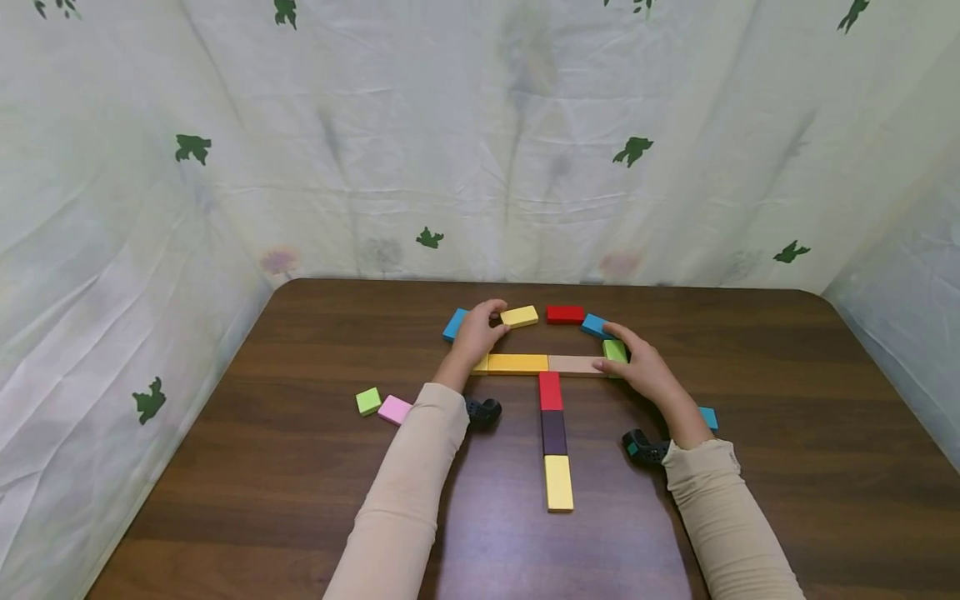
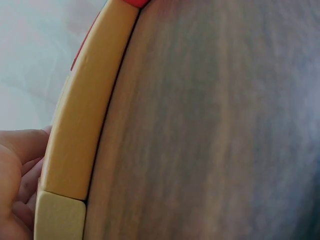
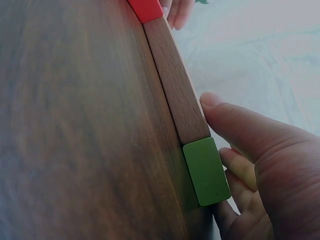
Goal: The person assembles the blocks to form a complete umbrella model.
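An arch of wooden blocks lies above a straight row, with a stem below it. My left hand (image 1: 476, 329) pinches the left end of a pale yellow block (image 1: 521, 317) in the arch; a blue block (image 1: 453, 325) is partly behind this hand. My right hand (image 1: 645, 367) spreads around the green block (image 3: 206, 172), fingertips by a blue block (image 1: 594, 326) and thumb at the beige block (image 1: 573, 365). A red block (image 1: 565, 315) lies between the hands. The row also has an orange-yellow block (image 1: 517, 364). Red (image 1: 551, 392), dark purple (image 1: 553, 432) and yellow (image 1: 558, 483) blocks form the stem.
Left of the left forearm lie a light green block (image 1: 368, 402) and a pink block (image 1: 393, 409). Another blue block (image 1: 708, 418) sits beside the right wrist. Black devices (image 1: 483, 412) are at both wrists. Beyond the brown table (image 1: 300, 467) hangs a white patterned cloth (image 1: 480, 125).
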{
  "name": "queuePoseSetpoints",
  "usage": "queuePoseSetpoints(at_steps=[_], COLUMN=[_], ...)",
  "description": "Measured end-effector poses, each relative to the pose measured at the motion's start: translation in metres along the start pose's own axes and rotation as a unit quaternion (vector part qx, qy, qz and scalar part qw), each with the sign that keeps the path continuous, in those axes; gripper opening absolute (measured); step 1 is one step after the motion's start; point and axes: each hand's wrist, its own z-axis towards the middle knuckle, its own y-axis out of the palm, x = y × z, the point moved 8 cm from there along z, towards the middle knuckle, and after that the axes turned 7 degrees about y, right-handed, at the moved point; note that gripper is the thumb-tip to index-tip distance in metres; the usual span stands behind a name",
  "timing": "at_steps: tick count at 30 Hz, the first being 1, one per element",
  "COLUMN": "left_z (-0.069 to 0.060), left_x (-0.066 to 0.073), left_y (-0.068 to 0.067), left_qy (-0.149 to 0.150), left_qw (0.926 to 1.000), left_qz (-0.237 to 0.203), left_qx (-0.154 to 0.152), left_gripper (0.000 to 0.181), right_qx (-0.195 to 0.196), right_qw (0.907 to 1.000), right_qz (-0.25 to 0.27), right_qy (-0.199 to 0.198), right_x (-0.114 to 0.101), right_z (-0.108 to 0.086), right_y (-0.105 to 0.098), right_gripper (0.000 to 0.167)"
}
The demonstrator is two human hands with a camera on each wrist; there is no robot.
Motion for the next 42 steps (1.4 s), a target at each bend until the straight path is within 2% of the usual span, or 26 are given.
queuePoseSetpoints(at_steps=[17, 27, 36, 42], left_z=[-0.004, -0.014, -0.018, -0.020], left_x=[-0.001, -0.011, -0.012, -0.013], left_y=[-0.014, -0.026, -0.028, -0.028], left_qy=[0.000, -0.001, -0.013, -0.007], left_qw=[0.9997, 0.9985, 0.9995, 0.9997], left_qz=[0.010, 0.002, 0.007, -0.002], left_qx=[0.020, 0.054, 0.029, 0.025], left_gripper=[0.038, 0.036, 0.037, 0.035], right_qx=[0.000, 0.000, 0.001, 0.000], right_qw=[1.0000, 0.9999, 0.9999, 1.0000], right_qz=[-0.001, -0.009, -0.008, -0.005], right_qy=[0.009, 0.009, 0.005, 0.004], right_x=[0.001, 0.002, 0.002, 0.002], right_z=[-0.001, 0.001, 0.001, 0.001], right_y=[0.000, 0.001, -0.001, 0.000], right_gripper=[0.075, 0.077, 0.076, 0.075])
